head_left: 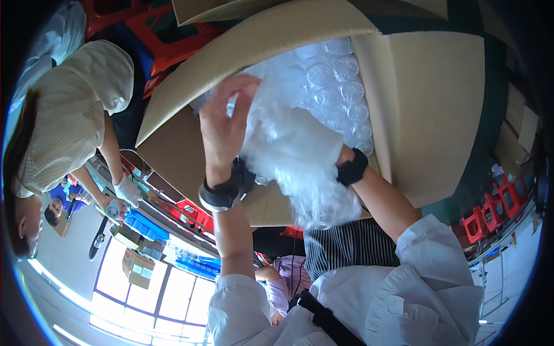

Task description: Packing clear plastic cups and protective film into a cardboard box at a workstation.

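Over a large open cardboard box (435, 115), my bare left hand (225, 118) is slightly blurred, its fingers curled and closed at the edge of a crumpled clear plastic bag (268, 124). My right hand (317, 138) appears to be in a white glove and reaches into the plastic, which hides its fingers. Loose plastic hangs below that hand over the near side of the box. Inside the box, clear round plastic containers (326, 98) stand packed in rows, partly covered by the bag. Dark bands circle both my wrists.
At the left, a person in a striped top (75, 109) with gloved hands holds a small clear item (115, 209). Red plastic stools (493, 210) are at the right, others at the upper left. Blue trays (144, 225) line the bench at the left. Another box flap is at the top.
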A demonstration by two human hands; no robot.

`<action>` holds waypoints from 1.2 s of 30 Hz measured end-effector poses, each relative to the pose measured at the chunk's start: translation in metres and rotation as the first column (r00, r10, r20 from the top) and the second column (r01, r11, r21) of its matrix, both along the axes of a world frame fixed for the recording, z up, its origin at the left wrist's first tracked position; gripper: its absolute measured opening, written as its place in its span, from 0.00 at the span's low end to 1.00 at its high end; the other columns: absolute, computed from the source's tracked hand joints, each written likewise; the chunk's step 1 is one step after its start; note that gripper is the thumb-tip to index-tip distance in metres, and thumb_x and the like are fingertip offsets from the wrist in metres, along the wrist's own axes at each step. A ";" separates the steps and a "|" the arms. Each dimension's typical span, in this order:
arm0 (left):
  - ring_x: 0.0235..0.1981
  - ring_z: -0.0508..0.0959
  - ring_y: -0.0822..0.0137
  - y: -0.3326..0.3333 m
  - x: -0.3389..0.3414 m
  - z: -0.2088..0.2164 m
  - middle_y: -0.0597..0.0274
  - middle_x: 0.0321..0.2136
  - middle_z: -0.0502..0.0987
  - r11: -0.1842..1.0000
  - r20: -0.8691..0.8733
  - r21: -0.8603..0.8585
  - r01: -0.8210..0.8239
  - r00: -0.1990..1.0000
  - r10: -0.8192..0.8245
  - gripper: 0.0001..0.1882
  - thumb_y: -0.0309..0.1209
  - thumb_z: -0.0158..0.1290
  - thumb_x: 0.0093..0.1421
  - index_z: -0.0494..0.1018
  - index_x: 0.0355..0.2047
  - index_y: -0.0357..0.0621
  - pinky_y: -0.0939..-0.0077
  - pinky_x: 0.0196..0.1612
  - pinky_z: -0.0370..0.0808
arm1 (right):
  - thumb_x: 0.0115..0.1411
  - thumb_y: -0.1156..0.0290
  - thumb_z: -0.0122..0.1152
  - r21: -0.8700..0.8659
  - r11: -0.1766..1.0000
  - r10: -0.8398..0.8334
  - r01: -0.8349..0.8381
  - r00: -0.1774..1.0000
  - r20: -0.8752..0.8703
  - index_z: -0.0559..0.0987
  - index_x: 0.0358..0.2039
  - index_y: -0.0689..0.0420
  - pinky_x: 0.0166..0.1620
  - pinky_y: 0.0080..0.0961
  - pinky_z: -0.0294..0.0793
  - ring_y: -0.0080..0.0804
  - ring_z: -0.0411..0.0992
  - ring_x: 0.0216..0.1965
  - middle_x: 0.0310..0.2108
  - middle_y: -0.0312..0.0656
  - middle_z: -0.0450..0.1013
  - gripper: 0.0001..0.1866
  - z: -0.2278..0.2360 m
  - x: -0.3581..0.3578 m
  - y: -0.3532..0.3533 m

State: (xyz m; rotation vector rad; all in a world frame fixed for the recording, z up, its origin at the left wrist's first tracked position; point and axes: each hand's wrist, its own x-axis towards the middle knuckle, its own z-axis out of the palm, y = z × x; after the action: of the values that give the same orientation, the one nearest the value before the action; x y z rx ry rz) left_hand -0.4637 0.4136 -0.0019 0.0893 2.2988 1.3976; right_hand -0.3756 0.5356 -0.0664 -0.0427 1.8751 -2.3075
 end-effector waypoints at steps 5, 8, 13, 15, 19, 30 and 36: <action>0.37 0.75 0.71 0.039 -0.011 -0.051 0.57 0.35 0.75 0.963 0.056 0.021 0.269 0.961 -0.270 0.12 0.23 0.50 0.55 0.69 0.41 0.37 0.78 0.41 0.71 | 0.45 0.70 0.56 0.250 0.861 0.414 -0.442 0.896 0.159 0.74 0.30 0.59 0.37 0.35 0.67 0.45 0.69 0.32 0.29 0.47 0.71 0.11 -0.035 0.065 0.001; 0.35 0.76 0.68 0.063 0.007 -0.120 0.55 0.36 0.75 0.935 -0.228 -0.271 0.231 0.928 -0.295 0.18 0.30 0.55 0.52 0.68 0.42 0.38 0.77 0.36 0.73 | 0.46 0.68 0.54 0.170 0.803 0.504 -0.571 0.803 0.319 0.74 0.30 0.58 0.37 0.36 0.66 0.46 0.69 0.32 0.27 0.49 0.71 0.11 -0.031 0.101 -0.004; 0.31 0.76 0.64 0.083 0.010 -0.168 0.57 0.33 0.76 0.960 -0.028 -0.280 0.021 0.999 -0.030 0.14 0.30 0.56 0.49 0.72 0.37 0.42 0.74 0.34 0.73 | 0.49 0.65 0.52 0.208 0.662 0.564 -0.720 0.661 0.495 0.74 0.33 0.57 0.37 0.36 0.67 0.47 0.69 0.35 0.32 0.50 0.71 0.13 -0.013 0.114 0.009; 0.30 0.76 0.63 0.088 0.007 -0.172 0.58 0.30 0.76 0.971 0.127 -0.197 -0.135 0.979 0.162 0.10 0.28 0.54 0.50 0.74 0.34 0.42 0.72 0.34 0.72 | 0.49 0.67 0.53 0.294 0.738 0.455 -0.607 0.770 0.447 0.74 0.33 0.57 0.38 0.35 0.67 0.45 0.69 0.35 0.33 0.49 0.71 0.12 -0.011 0.116 0.017; 0.29 0.75 0.67 0.084 0.021 -0.146 0.61 0.26 0.76 0.963 -0.338 -0.271 0.001 0.936 -0.096 0.05 0.25 0.52 0.50 0.74 0.29 0.41 0.73 0.35 0.70 | 0.49 0.72 0.55 0.485 0.857 0.057 -0.175 0.967 0.247 0.74 0.34 0.59 0.40 0.32 0.67 0.42 0.68 0.37 0.35 0.45 0.70 0.11 -0.010 0.092 0.033; 0.28 0.74 0.60 0.040 0.020 -0.076 0.58 0.25 0.74 0.999 -0.019 -0.005 -0.032 0.999 0.032 0.05 0.21 0.51 0.47 0.72 0.27 0.39 0.72 0.35 0.69 | 0.49 0.75 0.56 0.454 0.880 -0.302 0.140 0.902 0.308 0.72 0.40 0.57 0.40 0.26 0.68 0.34 0.69 0.38 0.37 0.42 0.71 0.15 -0.029 0.000 0.034; 0.31 0.74 0.61 0.029 0.011 -0.046 0.56 0.28 0.75 0.964 0.013 -0.155 0.214 0.977 -0.214 0.06 0.22 0.51 0.50 0.72 0.30 0.37 0.73 0.35 0.70 | 0.44 0.75 0.56 0.052 0.970 -0.243 0.238 0.959 0.148 0.72 0.39 0.54 0.40 0.32 0.69 0.41 0.69 0.36 0.34 0.44 0.72 0.17 -0.045 0.008 0.019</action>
State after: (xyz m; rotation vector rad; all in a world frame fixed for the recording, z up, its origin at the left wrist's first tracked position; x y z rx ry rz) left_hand -0.4532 0.4428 -0.0476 0.2839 2.3143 1.1079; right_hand -0.3678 0.5550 -0.1114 0.3775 1.9337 -2.3503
